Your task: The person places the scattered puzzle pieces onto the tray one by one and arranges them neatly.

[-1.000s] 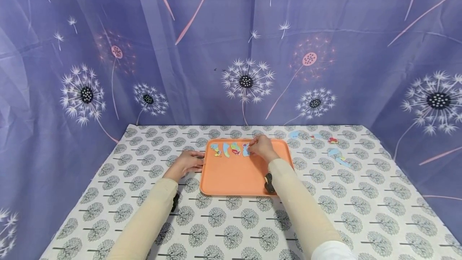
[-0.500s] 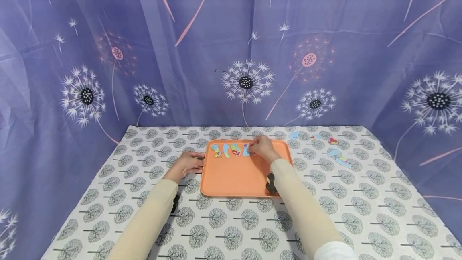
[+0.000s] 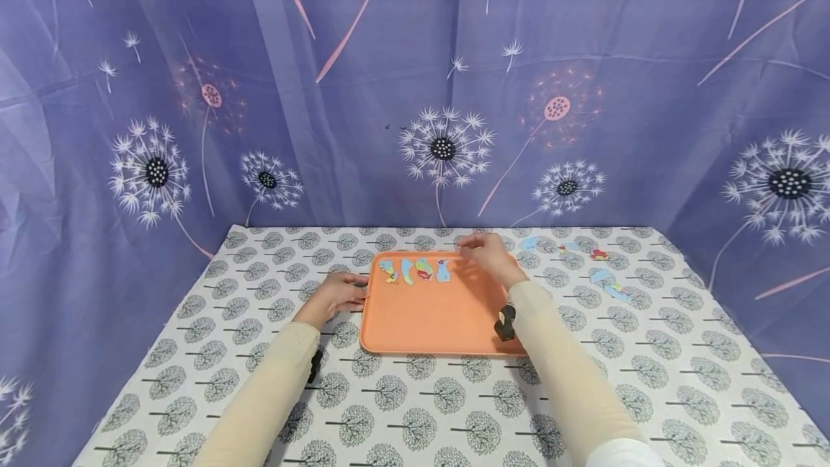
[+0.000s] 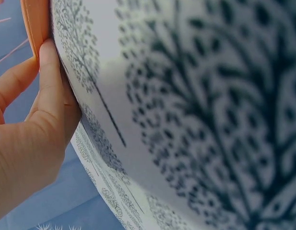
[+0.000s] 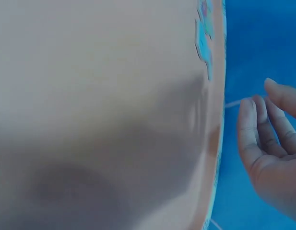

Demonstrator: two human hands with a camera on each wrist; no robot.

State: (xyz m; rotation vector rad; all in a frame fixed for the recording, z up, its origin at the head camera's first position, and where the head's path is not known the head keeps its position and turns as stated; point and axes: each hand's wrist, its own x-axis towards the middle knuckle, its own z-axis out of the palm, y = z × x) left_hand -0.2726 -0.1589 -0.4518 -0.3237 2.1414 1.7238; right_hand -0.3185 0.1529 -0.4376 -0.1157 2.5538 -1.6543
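Observation:
On the patterned tablecloth lies an orange tray (image 3: 441, 316), which also fills much of the right wrist view. A row of flat, colourful cutout pieces, perhaps puzzle pieces, runs along its far left part; the rightmost is a light blue piece (image 3: 443, 271). My left hand (image 3: 336, 295) holds the tray's left rim between thumb and fingers, seen closely in the left wrist view. Over the tray's far right part hovers my right hand (image 3: 488, 256), apart from the pieces. Its fingers (image 5: 247, 124) are loosely bent, with nothing between them.
To the tray's right, several loose cutout pieces lie scattered on the tablecloth (image 3: 648, 352), among them a red one (image 3: 599, 255) and a light blue one (image 3: 529, 243). A purple dandelion-print curtain (image 3: 363, 128) stands behind the table and along both sides.
My right hand has let go of the light blue piece at the row's right end and moved right, away from it. The piece stays on the tray. My left hand has not moved.

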